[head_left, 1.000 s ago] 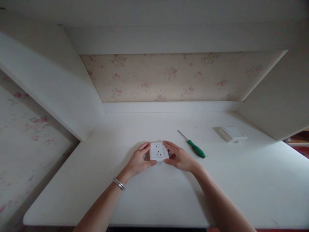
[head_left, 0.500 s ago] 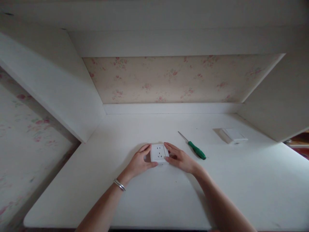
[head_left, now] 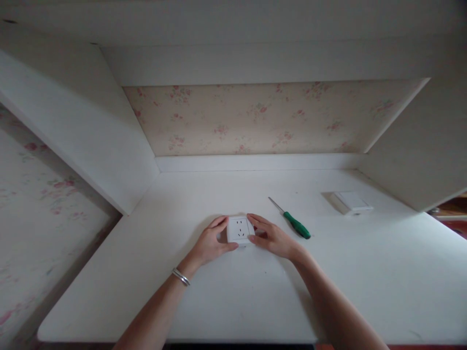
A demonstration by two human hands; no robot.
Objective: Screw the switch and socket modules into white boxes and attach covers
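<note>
A white wall socket (head_left: 240, 229) with several dark slots faces up on the white desk, between my two hands. My left hand (head_left: 211, 243) grips its left side, thumb at the near corner and fingers at the far one. On the other side my right hand (head_left: 272, 237) holds it, thumb on the near right corner of the faceplate and fingertips at the far right corner. The socket's underside is hidden. To the right of my right hand lies a screwdriver (head_left: 296, 225) with a green handle, its metal tip pointing to the back left.
Farther right on the desk (head_left: 226, 301) sits a second white box (head_left: 351, 201), squarish and lying flat. White side panels (head_left: 109, 131) rise left and right. Flowered wallpaper (head_left: 237, 121) covers the back wall beneath an overhead shelf (head_left: 233, 63).
Both hands keep the same hold on the socket. The whole view shifts very slightly; nothing on the desk has visibly moved.
</note>
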